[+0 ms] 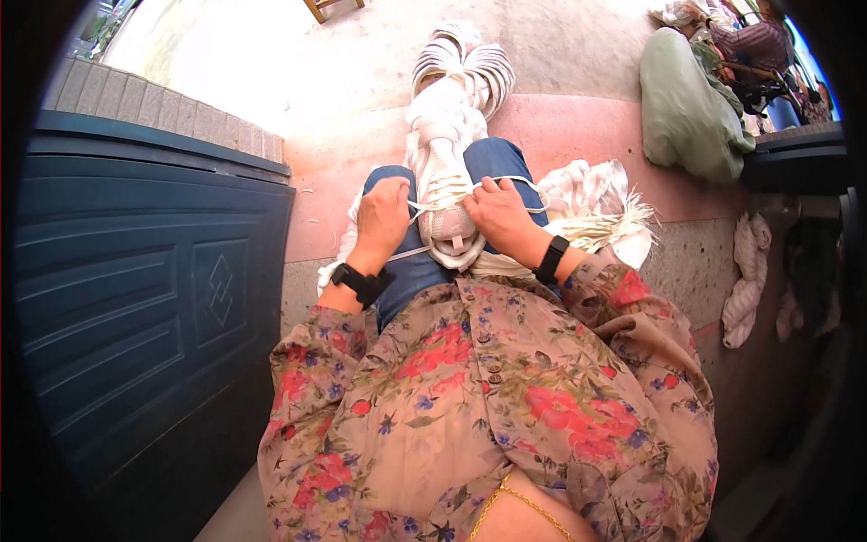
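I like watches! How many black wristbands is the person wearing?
2: one black wristband on the left wrist, one black wristband on the right wrist. Sleeves could hide others.

Single head-worn fisheye view, looking steeply down along the wearer's torso and lap at close range. The white shoe [447, 181] lies near centre, toward 12 o'clock; a blue door [144, 289] bends along the rim at 9 o'clock, and the pavement [578, 126] recedes toward 1 o'clock.
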{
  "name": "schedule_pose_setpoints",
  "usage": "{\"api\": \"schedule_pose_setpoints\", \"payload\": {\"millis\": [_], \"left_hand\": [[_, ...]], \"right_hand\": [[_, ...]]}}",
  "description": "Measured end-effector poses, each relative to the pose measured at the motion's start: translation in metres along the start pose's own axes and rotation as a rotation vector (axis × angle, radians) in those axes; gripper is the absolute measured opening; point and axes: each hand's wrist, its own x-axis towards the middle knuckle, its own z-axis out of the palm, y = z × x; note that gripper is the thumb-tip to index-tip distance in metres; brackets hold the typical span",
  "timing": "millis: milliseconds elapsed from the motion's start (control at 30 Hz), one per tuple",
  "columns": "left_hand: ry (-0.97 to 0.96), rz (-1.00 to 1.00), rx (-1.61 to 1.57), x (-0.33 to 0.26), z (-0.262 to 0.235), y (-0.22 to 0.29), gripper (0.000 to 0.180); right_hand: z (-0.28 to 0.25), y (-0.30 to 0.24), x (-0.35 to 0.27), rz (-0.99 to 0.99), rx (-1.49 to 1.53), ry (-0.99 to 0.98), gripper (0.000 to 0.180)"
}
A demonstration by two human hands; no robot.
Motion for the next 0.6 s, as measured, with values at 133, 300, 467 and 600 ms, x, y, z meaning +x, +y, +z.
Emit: {"api": "schedule_pose_setpoints", "payload": {"millis": [133, 300, 467, 600], "left_hand": [[-0.128, 0.075, 0.031, 0.007, 0.004, -0.019, 0.024], [-0.335, 0.163, 0.257, 0.005, -0.004, 0.000, 0.026], [-0.349, 0.250, 0.425, 0.001, -0.001, -0.014, 0.011], [-0.247, 0.108, 0.335, 0.001, -0.011, 0.004, 0.010]], "right_hand": [[-0.010, 0.003, 0.009, -0.055, -0.039, -0.046, 0.008], [-0.045, 0.025, 0.018, 0.063, 0.585, 0.495, 0.006], [-0.181, 0.060, 0.013, 0.170, 0.801, 1.049, 0.011], [-0.184, 0.060, 0.006, 0.213, 1.540, 0.903, 0.025]]}}
